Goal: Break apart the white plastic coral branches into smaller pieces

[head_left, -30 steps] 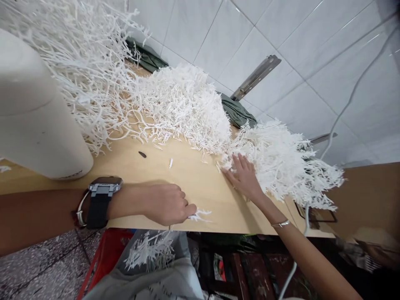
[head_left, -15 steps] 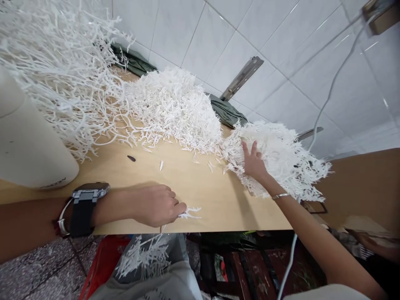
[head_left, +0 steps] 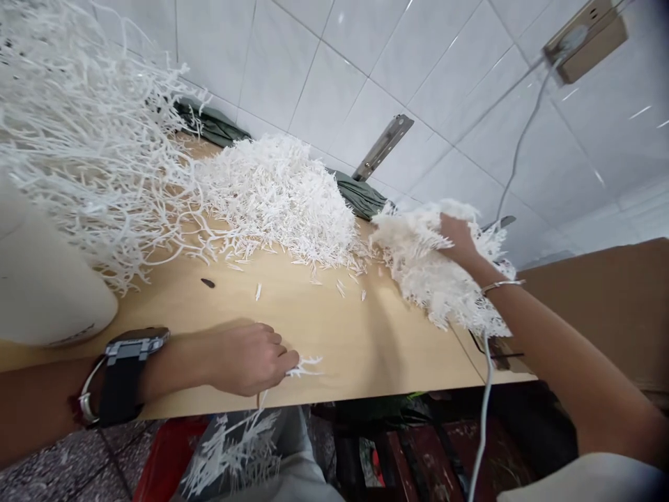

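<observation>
My left hand (head_left: 254,359) rests near the table's front edge, its fingers closed around thin white branched pieces (head_left: 304,365). More white branched strands (head_left: 235,450) hang below that hand, past the table edge. My right hand (head_left: 457,237) is sunk into the right-hand pile of white branched pieces (head_left: 433,279), its fingers wrapped into the clump and partly hidden. In the middle sits a dense heap of short white pieces (head_left: 282,202). Long tangled white strands (head_left: 94,153) fill the left side.
A large pale cylinder (head_left: 47,272) stands at the left on the wooden table (head_left: 334,335). Dark green cloth (head_left: 360,195) lies along the tiled wall below a metal bracket (head_left: 384,148). A white cable (head_left: 483,418) runs down at the right beside a cardboard box (head_left: 601,307).
My right hand has moved right and deeper into the right-hand pile, its fingers closing, and the pile looks bunched and shifted. My left hand keeps its grip. The view has shifted slightly.
</observation>
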Demonstrator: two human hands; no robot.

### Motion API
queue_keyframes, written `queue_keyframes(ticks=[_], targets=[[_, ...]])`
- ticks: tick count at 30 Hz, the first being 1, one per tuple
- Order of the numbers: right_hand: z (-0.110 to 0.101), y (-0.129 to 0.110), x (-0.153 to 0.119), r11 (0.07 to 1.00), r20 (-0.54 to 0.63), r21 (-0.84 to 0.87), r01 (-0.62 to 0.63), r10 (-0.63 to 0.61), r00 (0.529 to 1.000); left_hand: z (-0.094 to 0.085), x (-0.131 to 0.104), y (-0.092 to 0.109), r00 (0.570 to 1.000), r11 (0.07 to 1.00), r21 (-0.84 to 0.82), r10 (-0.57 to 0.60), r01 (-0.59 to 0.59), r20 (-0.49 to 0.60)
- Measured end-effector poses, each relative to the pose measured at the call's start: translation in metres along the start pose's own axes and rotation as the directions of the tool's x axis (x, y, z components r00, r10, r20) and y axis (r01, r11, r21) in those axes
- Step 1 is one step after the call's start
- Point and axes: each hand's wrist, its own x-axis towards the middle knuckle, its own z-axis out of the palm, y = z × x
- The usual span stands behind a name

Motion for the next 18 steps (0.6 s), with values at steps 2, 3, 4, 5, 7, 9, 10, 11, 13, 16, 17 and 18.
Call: queue_keyframes(ticks=[2, 3, 4, 5, 7, 9, 10, 11, 13, 16, 17, 18], targets=[[-0.03, 0.005, 0.017, 0.987, -0.011, -0.121, -0.106, 0.106, 0.994, -0.001, 0.001, 0.0, 1.0, 1.0, -0.001, -0.014, 0.014, 0.025], [-0.044, 0.007, 0.023, 0.968, -0.027, -0.187, -0.169, 0.167, 0.986, -0.002, 0.001, -0.001, 0.999, 1.0, 0.002, -0.017, 0.017, 0.04], [-0.056, 0.009, 0.027, 0.941, -0.054, -0.245, -0.232, 0.225, 0.973, -0.003, 0.002, -0.001, 0.998, 1.0, 0.007, -0.02, 0.02, 0.057], [-0.066, 0.01, 0.03, 0.907, -0.085, -0.298, -0.297, 0.285, 0.955, -0.004, 0.002, -0.001, 0.997, 1.0, 0.014, -0.025, 0.024, 0.074], [-0.077, 0.015, 0.029, 0.837, -0.142, -0.369, -0.404, 0.379, 0.915, -0.005, 0.003, -0.001, 0.995, 0.999, 0.022, -0.03, 0.028, 0.1], [-0.077, 0.023, 0.023, 0.807, -0.166, -0.376, -0.456, 0.426, 0.89, -0.007, 0.003, -0.001, 0.993, 0.999, 0.017, -0.035, 0.034, 0.109], [-0.074, 0.027, 0.019, 0.803, -0.167, -0.359, -0.475, 0.445, 0.88, -0.008, 0.003, -0.001, 0.993, 0.999, 0.011, -0.038, 0.037, 0.11], [-0.07, 0.032, 0.015, 0.802, -0.162, -0.339, -0.492, 0.465, 0.87, -0.008, 0.003, -0.001, 0.993, 0.999, 0.002, -0.039, 0.039, 0.111], [-0.062, 0.042, 0.009, 0.797, -0.15, -0.294, -0.528, 0.507, 0.849, -0.009, 0.003, -0.001, 0.993, 0.999, -0.015, -0.041, 0.043, 0.11], [-0.059, 0.056, 0.006, 0.78, -0.157, -0.255, -0.572, 0.55, 0.82, -0.01, 0.003, -0.002, 0.991, 0.999, -0.037, -0.031, 0.036, 0.128], [-0.06, 0.06, 0.007, 0.772, -0.161, -0.251, -0.584, 0.561, 0.812, -0.009, 0.003, -0.002, 0.99, 0.999, -0.038, -0.03, 0.036, 0.138], [-0.062, 0.064, 0.008, 0.764, -0.168, -0.252, -0.594, 0.57, 0.804, -0.009, 0.003, -0.002, 0.988, 0.999, -0.037, -0.03, 0.036, 0.151]])
